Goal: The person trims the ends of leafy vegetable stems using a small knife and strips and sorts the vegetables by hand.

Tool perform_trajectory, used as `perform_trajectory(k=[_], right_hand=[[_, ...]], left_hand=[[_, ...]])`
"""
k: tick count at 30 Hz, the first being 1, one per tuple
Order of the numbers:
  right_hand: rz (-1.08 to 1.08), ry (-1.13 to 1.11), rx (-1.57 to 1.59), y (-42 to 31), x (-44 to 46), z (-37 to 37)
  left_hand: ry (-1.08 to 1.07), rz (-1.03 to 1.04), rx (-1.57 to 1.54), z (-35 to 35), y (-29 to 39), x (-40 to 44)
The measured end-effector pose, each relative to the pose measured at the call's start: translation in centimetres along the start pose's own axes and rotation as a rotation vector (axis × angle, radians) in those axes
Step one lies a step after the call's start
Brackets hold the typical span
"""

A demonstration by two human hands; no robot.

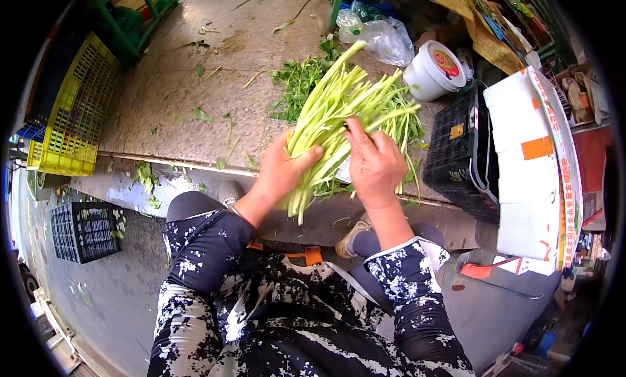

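Observation:
A bunch of pale green stalks [326, 119] is held up in front of me, above the edge of the stone step. My left hand [283, 168] wraps round its lower left side, thumb across the stalks. On the right side, my right hand [375, 159] has its fingers closed on some of the stalks, its index finger and thumb near the middle of the bunch. Beneath and behind the bunch, leafy greens [297, 87] lie on the step, partly hidden by the stalks.
A yellow crate [72, 106] stands at the left, a black crate [85, 230] on the lower ground. To the right are a white bucket [433, 71], a black crate [456, 145] and a white foam box [521, 168]. Clear plastic bags [385, 41] lie behind. Leaf scraps dot the stone step [182, 90].

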State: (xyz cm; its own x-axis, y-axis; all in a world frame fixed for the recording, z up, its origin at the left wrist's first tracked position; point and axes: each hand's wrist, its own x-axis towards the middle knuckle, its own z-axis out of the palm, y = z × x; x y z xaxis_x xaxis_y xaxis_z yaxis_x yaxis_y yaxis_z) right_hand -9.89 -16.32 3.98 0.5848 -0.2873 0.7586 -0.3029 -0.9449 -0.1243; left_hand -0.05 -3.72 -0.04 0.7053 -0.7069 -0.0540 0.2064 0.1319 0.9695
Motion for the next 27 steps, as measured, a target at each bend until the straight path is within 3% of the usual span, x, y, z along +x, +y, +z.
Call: perform_trajectory(k=[1, 3, 5, 7, 9, 12, 16, 21, 23, 27], right_hand=[[0.072, -0.116, -0.12, 0.4, -0.1, -0.7], [0.094, 0.013, -0.077, 3.0, 0.9, -1.2], [0.281, 0.039, 0.448, 3.9, 1.9, -1.8], [0.275, -0.049, 0.676, 2.7, 2.3, -2.8], [0.922, -0.524, 1.667, 1.0, 2.1, -3.6], [1.047, -0.547, 2.049, -0.4, 2.5, -2.3], [1.284, -0.356, 2.135, 1.5, 2.6, -0.5], [1.323, -0.339, 2.146, 2.6, 2.1, 0.1], [1.263, -0.456, 2.02, 2.5, 2.0, -0.1], [1.181, -0.456, 1.812, 1.9, 2.1, -0.5]], left_hand=[[-0.003, -0.042, -0.02, -0.1, 0.2, 0.0], [0.021, -0.068, -0.076, -0.7, 0.1, 0.1], [0.025, -0.142, -0.055, -1.2, 0.3, 0.0], [0.019, -0.148, -0.06, -1.2, 0.3, 0.0], [-0.004, -0.165, -0.053, -0.9, 0.0, -0.1], [-0.02, -0.095, -0.073, -0.5, -0.7, 0.0], [0.04, -0.132, -0.07, -0.1, -0.7, 0.0], [0.038, -0.17, -0.16, -0.2, 0.0, -0.3], [0.039, -0.183, -0.188, -0.1, 0.3, -0.4], [0.01, -0.176, -0.161, -0.4, 0.2, -0.5]])
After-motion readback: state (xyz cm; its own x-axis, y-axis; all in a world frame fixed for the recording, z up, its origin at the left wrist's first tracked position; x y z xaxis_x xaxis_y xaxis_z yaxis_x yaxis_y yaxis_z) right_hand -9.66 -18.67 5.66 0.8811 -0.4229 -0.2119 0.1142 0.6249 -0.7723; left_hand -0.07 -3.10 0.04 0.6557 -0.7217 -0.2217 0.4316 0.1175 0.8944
